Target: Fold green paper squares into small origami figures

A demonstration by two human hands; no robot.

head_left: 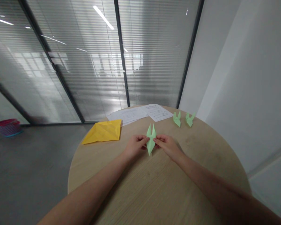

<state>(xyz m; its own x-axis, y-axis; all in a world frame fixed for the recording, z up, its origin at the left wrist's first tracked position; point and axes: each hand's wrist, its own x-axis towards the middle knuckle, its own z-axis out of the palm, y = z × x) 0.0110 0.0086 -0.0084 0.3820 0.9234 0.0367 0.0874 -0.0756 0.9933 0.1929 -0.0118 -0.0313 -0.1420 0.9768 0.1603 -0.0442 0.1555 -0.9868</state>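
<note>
Between my two hands is a light green origami paper figure, with two narrow points at its top and one point at the bottom. My left hand pinches its left edge, thumb in front and fingers behind. On the opposite edge my right hand pinches it the same way. Both hands are low over the wooden table. Two finished-looking green origami figures with upright ears, one on the left and one on the right, sit farther back to the right.
A crumpled yellow paper packet lies at the table's left edge. White printed sheets overlap at the back of the round table. Glass panels with blinds stand behind, a white wall at right. A red and blue basket is on the floor.
</note>
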